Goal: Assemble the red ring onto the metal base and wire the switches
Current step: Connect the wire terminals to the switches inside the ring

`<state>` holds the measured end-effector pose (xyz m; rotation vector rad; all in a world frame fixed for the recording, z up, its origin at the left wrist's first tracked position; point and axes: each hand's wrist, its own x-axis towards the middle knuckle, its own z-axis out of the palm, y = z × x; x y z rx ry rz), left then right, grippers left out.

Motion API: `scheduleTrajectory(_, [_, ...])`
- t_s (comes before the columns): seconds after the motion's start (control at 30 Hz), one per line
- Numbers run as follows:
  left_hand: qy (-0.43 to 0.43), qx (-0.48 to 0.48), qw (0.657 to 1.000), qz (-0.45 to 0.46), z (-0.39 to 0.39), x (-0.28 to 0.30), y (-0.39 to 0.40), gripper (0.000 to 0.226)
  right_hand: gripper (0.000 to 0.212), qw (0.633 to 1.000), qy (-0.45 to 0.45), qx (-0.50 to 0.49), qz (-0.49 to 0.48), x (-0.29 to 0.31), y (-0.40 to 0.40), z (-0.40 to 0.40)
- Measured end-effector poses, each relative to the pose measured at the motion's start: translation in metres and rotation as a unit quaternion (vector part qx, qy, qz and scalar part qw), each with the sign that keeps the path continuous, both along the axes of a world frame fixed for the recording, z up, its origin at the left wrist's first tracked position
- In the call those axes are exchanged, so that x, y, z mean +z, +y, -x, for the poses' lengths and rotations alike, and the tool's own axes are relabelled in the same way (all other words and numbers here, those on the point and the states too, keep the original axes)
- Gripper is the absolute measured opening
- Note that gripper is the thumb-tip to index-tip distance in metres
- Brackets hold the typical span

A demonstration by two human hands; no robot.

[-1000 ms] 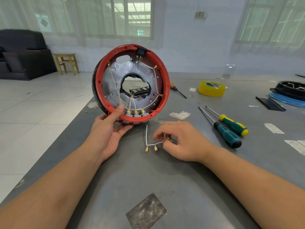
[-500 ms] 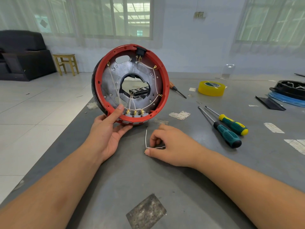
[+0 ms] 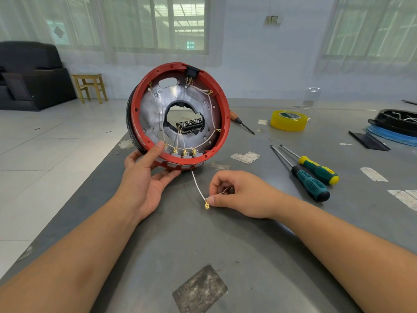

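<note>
The red ring (image 3: 222, 107) sits around the metal base (image 3: 155, 105), and the assembly stands on edge on the grey table (image 3: 259, 256). My left hand (image 3: 147, 177) holds its lower rim, thumb on the red edge. Several grey switches (image 3: 185, 153) with brass terminals line the bottom inside, joined by white wires. A black switch (image 3: 191, 70) sits at the top. My right hand (image 3: 239, 194) pinches a loose white wire (image 3: 197, 185) with a brass connector (image 3: 207, 205) hanging at its end; more of the wire is bunched inside the fingers.
Two screwdrivers, green-yellow (image 3: 316, 168) and teal-black (image 3: 309, 182), lie to the right. An orange-handled screwdriver (image 3: 240, 120) and a yellow tape roll (image 3: 288, 120) lie further back. A black and blue part (image 3: 392, 125) sits at the far right. The table's left edge drops to tiled floor.
My right hand has gathered the loose wire off the table and pinched it near one connector, which now dangles. The left hand and the ring assembly stay where they were.
</note>
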<state>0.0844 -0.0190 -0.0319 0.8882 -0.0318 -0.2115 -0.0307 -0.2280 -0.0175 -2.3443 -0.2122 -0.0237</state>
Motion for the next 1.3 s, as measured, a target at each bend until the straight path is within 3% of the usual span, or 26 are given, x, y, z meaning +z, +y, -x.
scheduleTrajectory(0.07, [0.001,-0.002,1.0,0.0,-0.001,-0.001,0.0,0.066,0.009,0.998,0.027,0.025,-0.044,0.002,-0.007,-0.001])
scheduleTrajectory(0.3, [0.002,0.001,1.0,0.008,0.001,0.001,0.0,0.065,0.004,0.993,0.061,0.074,-0.063,0.007,-0.017,-0.001])
scheduleTrajectory(0.47, [-0.015,0.004,1.0,-0.019,0.005,0.002,-0.003,0.065,0.005,0.986,0.015,0.041,-0.159,0.004,-0.015,-0.002])
scheduleTrajectory(0.63, [-0.046,-0.01,0.997,-0.062,0.008,0.001,-0.01,0.059,0.011,0.971,-0.099,-0.024,-0.216,0.002,0.0,-0.015])
scheduleTrajectory(0.83, [-0.057,-0.042,0.996,-0.056,0.01,0.003,-0.012,0.05,0.01,0.956,-0.231,-0.097,-0.15,0.01,0.021,-0.039])
scheduleTrajectory(1.0, [-0.056,-0.051,0.996,-0.055,0.012,0.005,-0.01,0.047,0.008,0.938,-0.284,-0.147,-0.133,0.015,0.037,-0.057])
scheduleTrajectory(1.17, [-0.087,-0.06,0.992,-0.075,0.008,0.001,-0.01,0.031,0.006,0.915,-0.345,-0.203,0.047,0.01,0.045,-0.067])
scheduleTrajectory(1.3, [-0.093,-0.047,0.988,-0.11,0.006,0.001,-0.011,0.026,0.008,0.896,-0.365,-0.236,0.086,0.005,0.042,-0.067])
